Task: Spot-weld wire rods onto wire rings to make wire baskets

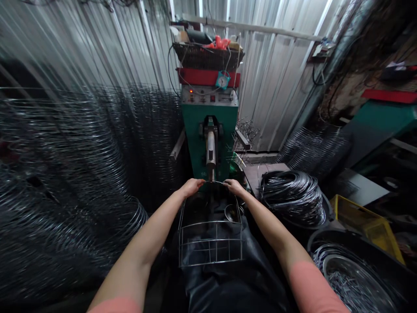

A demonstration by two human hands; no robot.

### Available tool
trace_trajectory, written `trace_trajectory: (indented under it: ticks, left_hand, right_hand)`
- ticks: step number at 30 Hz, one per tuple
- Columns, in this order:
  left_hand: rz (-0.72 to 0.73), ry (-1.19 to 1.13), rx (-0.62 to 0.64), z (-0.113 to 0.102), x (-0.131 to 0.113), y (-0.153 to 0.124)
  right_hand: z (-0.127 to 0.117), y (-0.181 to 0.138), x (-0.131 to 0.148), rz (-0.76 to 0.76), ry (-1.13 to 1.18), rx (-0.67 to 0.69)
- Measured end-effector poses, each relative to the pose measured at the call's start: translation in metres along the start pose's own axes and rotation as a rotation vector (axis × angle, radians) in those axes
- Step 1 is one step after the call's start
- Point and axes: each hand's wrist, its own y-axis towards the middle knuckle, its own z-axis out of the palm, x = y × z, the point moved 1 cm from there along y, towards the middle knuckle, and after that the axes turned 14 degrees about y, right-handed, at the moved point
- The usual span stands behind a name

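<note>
Silvery wire-grid frame (216, 240): left hand (193, 187) and right hand (233, 187) pinch it, fingers closed; likely aligning at grey metal rod (211, 150); steadiness needed next.

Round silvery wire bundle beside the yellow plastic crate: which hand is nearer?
Right. The right hand is left of the bundle, on the thin metal wire frame; the left hand holds the frame's other side, farther left.

A yellow crate (381, 228) stands near a red-topped green machine (384, 124) on the right.
</note>
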Motion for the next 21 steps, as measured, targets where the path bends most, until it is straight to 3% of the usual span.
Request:
trace_trajectory:
  ticks: [7, 10, 12, 14, 16, 18, 21]
  left_hand:
    - [-0.043, -0.056, 0.046, -0.009, -0.001, 0.002]
    - [-0.148, -0.15, 0.047, -0.021, 0.008, -0.025]
    - [-0.275, -0.308, -0.024, -0.021, 0.017, -0.066]
    - [-0.481, -0.566, 0.002, -0.006, 0.021, -0.125]
    - [-0.693, -0.84, 0.197, 0.023, 0.014, -0.19]
    - [-0.853, -1.121, 0.361, 0.056, -0.007, -0.247]
    - [-0.91, -1.487, 0.481, 0.091, -0.044, -0.287]
  right_hand:
    - [0.005, -0.002, -0.003, 0.048, 0.066, 0.008]
    - [0.001, -0.011, -0.009, 0.073, 0.115, 0.014]
    - [-0.006, -0.028, -0.013, 0.055, 0.162, 0.004]
    - [-0.015, -0.058, -0.013, 0.002, 0.183, -0.054]
    - [-0.021, -0.099, -0.006, -0.082, 0.163, -0.113]
    - [-0.019, -0.143, 0.007, -0.186, 0.141, -0.072]
    - [-0.002, -0.2, 0.032, -0.32, 0.023, 0.001]
